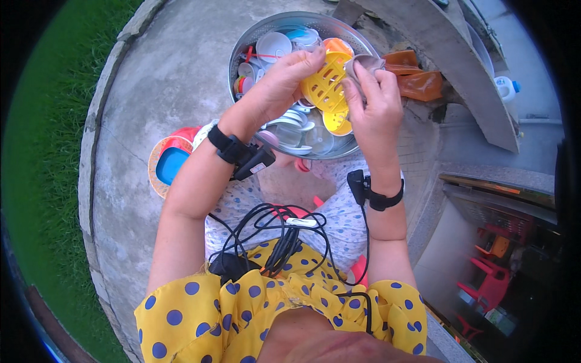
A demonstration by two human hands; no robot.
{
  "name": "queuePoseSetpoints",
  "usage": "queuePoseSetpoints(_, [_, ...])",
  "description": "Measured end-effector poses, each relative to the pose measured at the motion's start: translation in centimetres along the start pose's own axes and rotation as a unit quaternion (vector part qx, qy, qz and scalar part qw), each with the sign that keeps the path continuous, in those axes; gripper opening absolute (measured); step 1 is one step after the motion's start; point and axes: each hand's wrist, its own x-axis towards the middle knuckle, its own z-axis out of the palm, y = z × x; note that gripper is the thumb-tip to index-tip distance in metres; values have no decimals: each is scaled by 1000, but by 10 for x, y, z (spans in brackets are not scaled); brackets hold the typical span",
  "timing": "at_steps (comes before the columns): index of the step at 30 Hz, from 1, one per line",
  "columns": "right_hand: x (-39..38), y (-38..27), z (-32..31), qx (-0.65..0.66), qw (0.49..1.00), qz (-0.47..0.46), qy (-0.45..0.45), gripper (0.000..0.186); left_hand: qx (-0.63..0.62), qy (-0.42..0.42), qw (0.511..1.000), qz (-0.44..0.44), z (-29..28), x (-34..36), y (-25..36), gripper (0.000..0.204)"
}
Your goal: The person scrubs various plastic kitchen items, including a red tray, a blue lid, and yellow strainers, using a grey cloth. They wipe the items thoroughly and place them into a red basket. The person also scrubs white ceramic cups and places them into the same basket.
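Observation:
My left hand is closed on the edge of a yellow slotted plastic tray, which is held up over a large round metal basin. In my right hand is a bunched greyish-brown cloth, pinched at the tray's right edge. The fingers partly hide where cloth and tray meet. Inside the basin lie a white bowl, an orange round piece, a smaller yellow perforated piece, and several clear and white plastic items.
Left of my legs sits a blue dish inside an orange-rimmed container. Black cables lie coiled on my lap. A concrete slab, an orange-brown plastic bag and a white jug stand at right. Red chairs appear beyond a doorway.

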Motion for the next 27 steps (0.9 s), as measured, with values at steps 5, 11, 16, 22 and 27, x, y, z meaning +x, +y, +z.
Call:
queuePoseSetpoints(5, [-3,-11,0,111,985,-45,-121,33,-22,35,999,-12,-8,5,-5,51])
queuePoseSetpoints(11, [-3,-11,0,172,982,25,-77,27,-9,58,998,-22,-9,3,-2,47])
queuePoseSetpoints(16, [-2,-4,3,97,995,21,-32,26,-4,12,1000,-28,-3,2,-9,44])
queuePoseSetpoints(22, [-3,-16,2,182,970,-73,-142,31,-35,33,999,-23,-10,5,-10,43])
queuePoseSetpoints(27, [-2,-2,-7,194,959,-65,-197,28,-106,95,989,-40,-14,4,3,39])
